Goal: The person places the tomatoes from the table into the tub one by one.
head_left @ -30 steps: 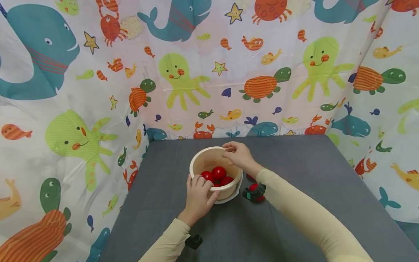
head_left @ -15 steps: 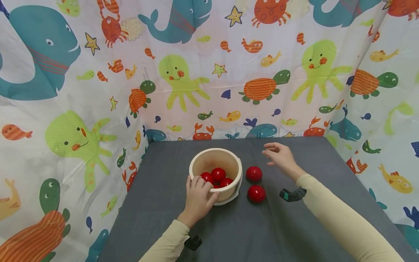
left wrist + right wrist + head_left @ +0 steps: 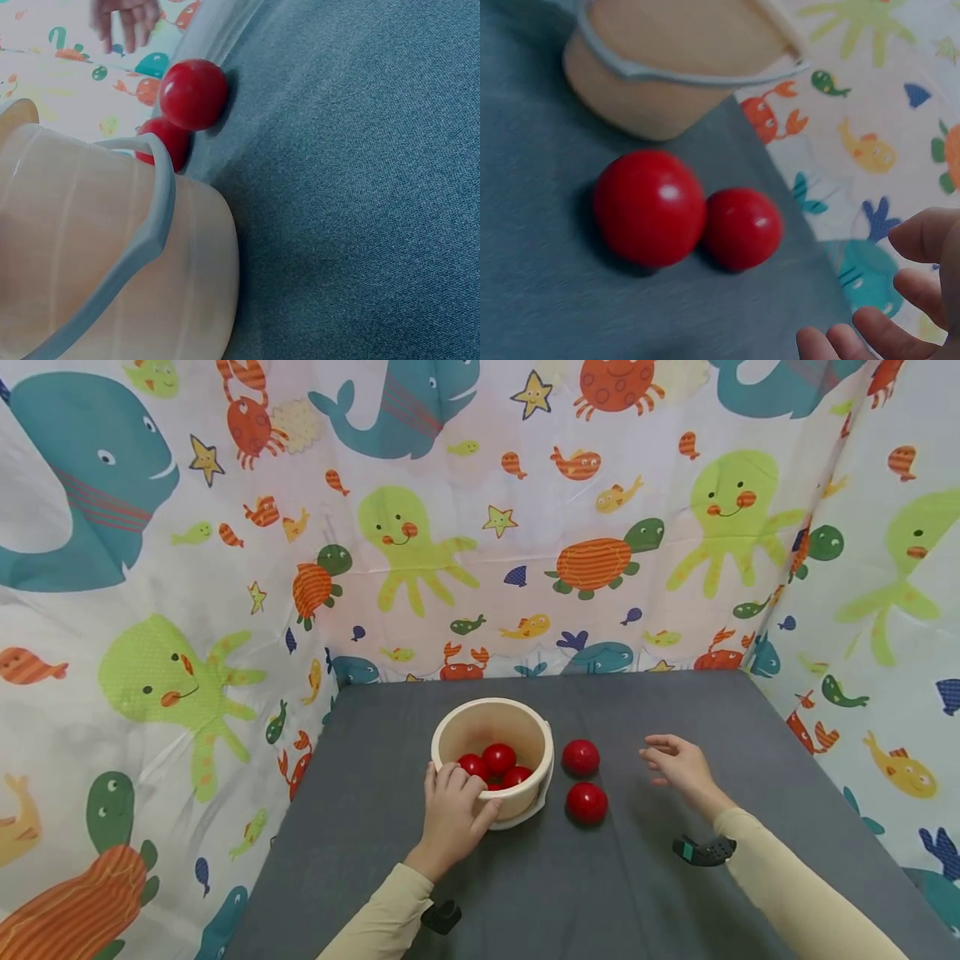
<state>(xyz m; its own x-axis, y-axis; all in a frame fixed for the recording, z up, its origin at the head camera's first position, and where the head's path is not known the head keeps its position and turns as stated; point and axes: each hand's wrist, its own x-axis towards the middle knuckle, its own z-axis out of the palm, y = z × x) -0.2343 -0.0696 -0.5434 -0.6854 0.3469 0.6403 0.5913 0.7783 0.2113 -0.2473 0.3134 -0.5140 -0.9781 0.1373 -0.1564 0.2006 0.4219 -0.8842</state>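
Observation:
A cream bucket (image 3: 491,722) with a grey handle (image 3: 154,225) stands upright on the table, and several glossy red balls (image 3: 498,759) lie inside it. My left hand (image 3: 453,814) grips the bucket's near left rim, fingers over the edge and thumb outside. Two more red balls, a far one (image 3: 581,758) and a near one (image 3: 587,803), sit on the table just right of the bucket. Farther right, my right hand (image 3: 684,770) hovers over the table with loosely bent fingers and nothing in them. The right wrist view shows its fingers (image 3: 889,334) apart from both balls.
Dark grey cloth covers the table (image 3: 360,860). A white curtain (image 3: 442,552) printed with sea animals encloses the back and both sides. A black band (image 3: 703,851) is on the right wrist and a dark device (image 3: 441,917) on the left.
My right hand has left the bucket's far rim and moved right, then slightly toward me, uncovering the two balls on the table. The left hand and the bucket have stayed in place.

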